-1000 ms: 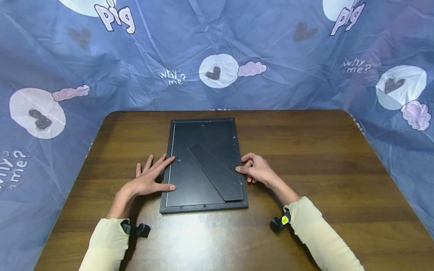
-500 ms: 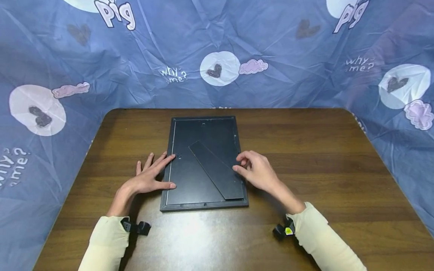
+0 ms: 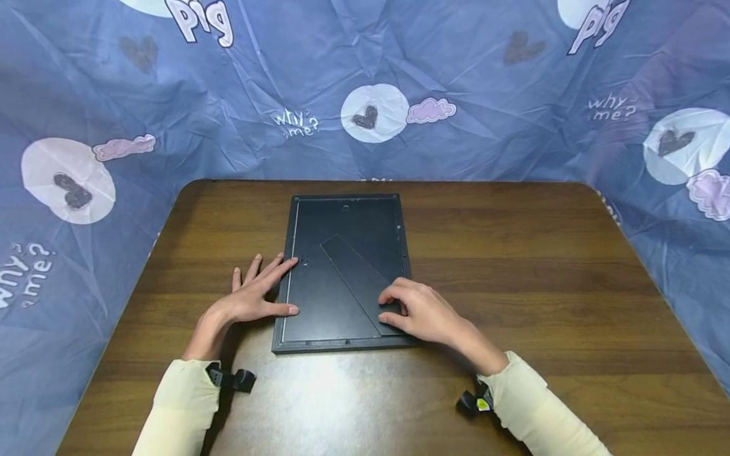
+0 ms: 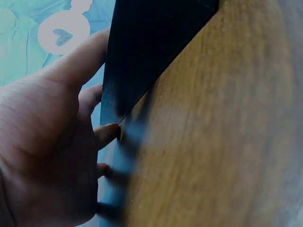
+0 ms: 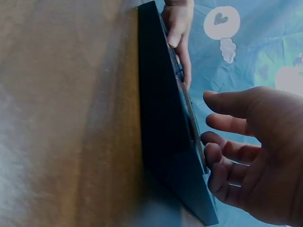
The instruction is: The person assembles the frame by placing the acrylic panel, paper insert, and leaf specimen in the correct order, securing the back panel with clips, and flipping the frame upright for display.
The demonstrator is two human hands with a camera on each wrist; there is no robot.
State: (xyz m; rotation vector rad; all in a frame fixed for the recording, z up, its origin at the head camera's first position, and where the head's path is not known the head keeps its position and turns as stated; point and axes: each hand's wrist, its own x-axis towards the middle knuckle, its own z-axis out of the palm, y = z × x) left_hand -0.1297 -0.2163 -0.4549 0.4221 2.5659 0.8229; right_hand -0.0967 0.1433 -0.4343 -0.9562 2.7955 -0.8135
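Note:
A black picture frame (image 3: 310, 288) lies face down on the wooden table, its dark back upward. Across that back runs a slanting easel stand (image 3: 356, 278), flat against it. My left hand (image 3: 248, 304) rests on the frame's left edge, thumb and fingers spread and fairly straight. Over the lower right part, at the wide end of the stand, hovers my right hand (image 3: 428, 311) with its fingers loosely bent. In the right wrist view, a gap shows between thumb and fingers of the right hand (image 5: 270, 146), with nothing held. Whether its fingertips touch the frame is hard to tell.
The brown wooden table (image 3: 530, 266) extends to both sides of the frame. Behind and around it hangs a blue printed cloth (image 3: 239, 82). A small black wrist camera (image 3: 244, 380) sits on the left cuff, and another wrist camera (image 3: 467, 403) on the right.
My right hand has left the frame's right edge and moved inward and down to the stand's wide end. The left hand and the frame have stayed put; the head view has shifted slightly.

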